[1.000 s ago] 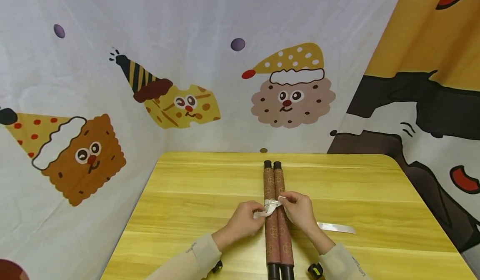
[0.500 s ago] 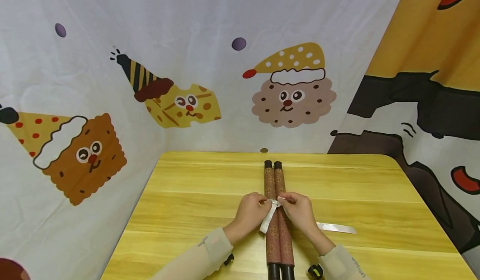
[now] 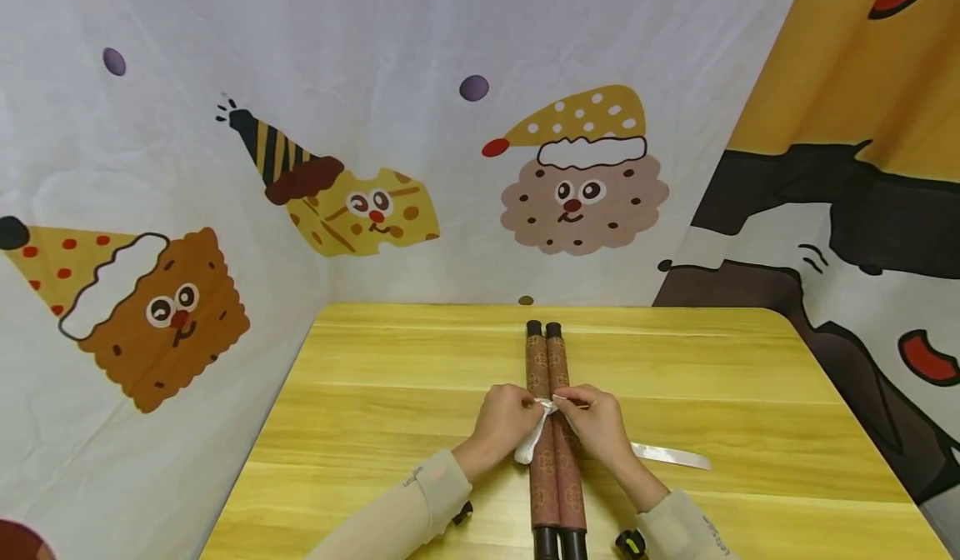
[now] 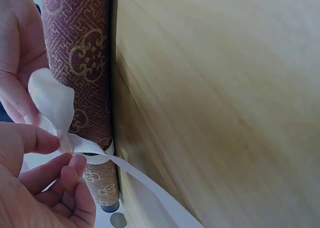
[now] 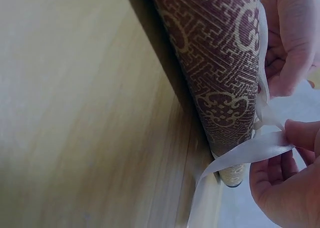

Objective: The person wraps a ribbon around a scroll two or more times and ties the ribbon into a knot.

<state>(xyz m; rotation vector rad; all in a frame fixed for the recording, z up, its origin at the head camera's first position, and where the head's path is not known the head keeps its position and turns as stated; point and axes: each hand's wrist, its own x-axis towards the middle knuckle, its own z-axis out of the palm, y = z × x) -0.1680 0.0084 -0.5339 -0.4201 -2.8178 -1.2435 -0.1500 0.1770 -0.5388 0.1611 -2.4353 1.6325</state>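
Two scrolls [image 3: 546,477] in brown, gold-patterned cloth with black end knobs lie side by side on the table, pointing away from me. A white ribbon [image 3: 531,443] is wrapped round them, with a loop standing up [image 4: 52,100] in the left wrist view. My left hand [image 3: 504,421] pinches the ribbon by that loop between thumb and fingertips. From the other side my right hand [image 3: 596,421] pinches a ribbon length [image 5: 250,152] close to the scrolls. Fingers partly hide the crossing of the ribbon.
The wooden table [image 3: 375,377] spreads out on both sides of the scrolls. A flat white ribbon end [image 3: 671,456] lies right of my right forearm. Behind the table hangs a printed curtain [image 3: 450,285] with cartoon figures.
My left hand has moved up and right along the ribbon, closer to the right hand. The ribbon's white part now hangs down as a narrow loop over the left scroll. The right hand has barely moved.
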